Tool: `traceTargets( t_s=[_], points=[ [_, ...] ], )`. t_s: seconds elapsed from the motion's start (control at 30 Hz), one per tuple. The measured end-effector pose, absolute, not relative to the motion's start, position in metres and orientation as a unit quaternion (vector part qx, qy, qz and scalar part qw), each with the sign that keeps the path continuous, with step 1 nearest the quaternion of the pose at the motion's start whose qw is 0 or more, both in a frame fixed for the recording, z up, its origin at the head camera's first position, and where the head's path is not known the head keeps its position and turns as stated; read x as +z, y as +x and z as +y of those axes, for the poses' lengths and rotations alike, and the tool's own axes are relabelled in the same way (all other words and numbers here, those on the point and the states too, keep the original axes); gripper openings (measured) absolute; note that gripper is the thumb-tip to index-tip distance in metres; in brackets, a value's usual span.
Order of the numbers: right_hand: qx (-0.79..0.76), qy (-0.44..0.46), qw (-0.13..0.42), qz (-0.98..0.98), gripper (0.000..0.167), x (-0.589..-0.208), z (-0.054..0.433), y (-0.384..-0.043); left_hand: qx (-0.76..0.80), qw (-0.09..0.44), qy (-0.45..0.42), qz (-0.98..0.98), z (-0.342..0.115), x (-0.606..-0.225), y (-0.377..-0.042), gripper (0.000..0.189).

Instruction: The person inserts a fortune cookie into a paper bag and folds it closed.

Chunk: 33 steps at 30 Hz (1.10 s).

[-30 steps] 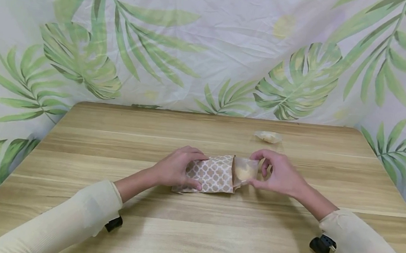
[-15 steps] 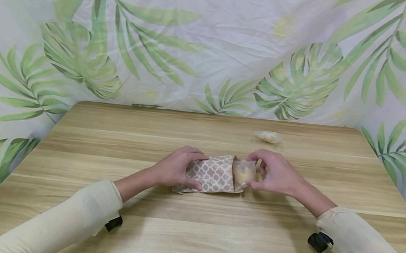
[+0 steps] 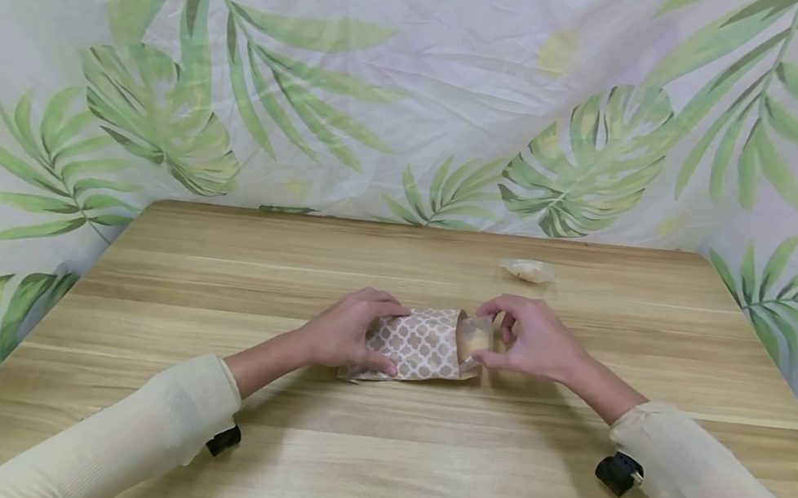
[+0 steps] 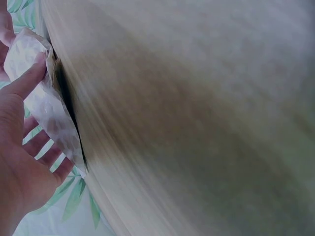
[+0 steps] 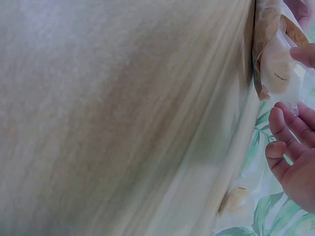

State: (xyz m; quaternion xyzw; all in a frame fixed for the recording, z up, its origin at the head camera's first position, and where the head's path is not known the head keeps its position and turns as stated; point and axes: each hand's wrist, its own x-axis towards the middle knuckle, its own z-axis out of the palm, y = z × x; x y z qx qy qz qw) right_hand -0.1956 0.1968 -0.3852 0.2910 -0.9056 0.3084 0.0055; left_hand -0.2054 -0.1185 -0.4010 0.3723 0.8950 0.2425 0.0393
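A paper bag [image 3: 425,344] with a white lattice print lies flat on the table, its mouth facing right. My left hand [image 3: 340,328] holds its closed end, thumb on the near side and fingers on the far side; the left wrist view shows the thumb across the printed bag [image 4: 51,105]. At the mouth, my right hand [image 3: 539,343] pinches the outer edge of a clear packet [image 3: 475,341] with something round and pale yellow in it. Part of this packet is inside the bag and hidden. Dark marks show on the packet [image 5: 276,73] in the right wrist view.
A second clear packet [image 3: 528,270] with pale contents lies farther back on the wooden table [image 3: 375,460], behind my right hand. A leaf-patterned cloth [image 3: 459,108] hangs behind the table's back edge. Black wrist cameras sit under both sleeves.
My right hand has moved left, and the clear packet has slid deeper into the bag's mouth. The left hand and the second packet have stayed in place.
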Motion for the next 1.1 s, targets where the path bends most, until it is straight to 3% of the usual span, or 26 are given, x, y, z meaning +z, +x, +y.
traceTargets(
  t_s=[0.43, 0.83, 1.1],
  points=[
    [0.351, 0.297, 0.027, -0.887, 0.049, -0.382, 0.197, -0.193, 0.243, 0.036, 0.367, 0.897, -0.119, -0.402, -0.205, 0.086],
    [0.301, 0.294, -0.018, -0.907, 0.052, -0.385, 0.196, -0.196, 0.246, 0.039, 0.366, 0.897, -0.118, -0.403, -0.205, 0.086],
    [0.335, 0.286, -0.009, -0.898, 0.047, -0.39, 0.187, -0.197, 0.243, 0.041, 0.366, 0.897, -0.117, -0.401, -0.204, 0.086]
  ],
)
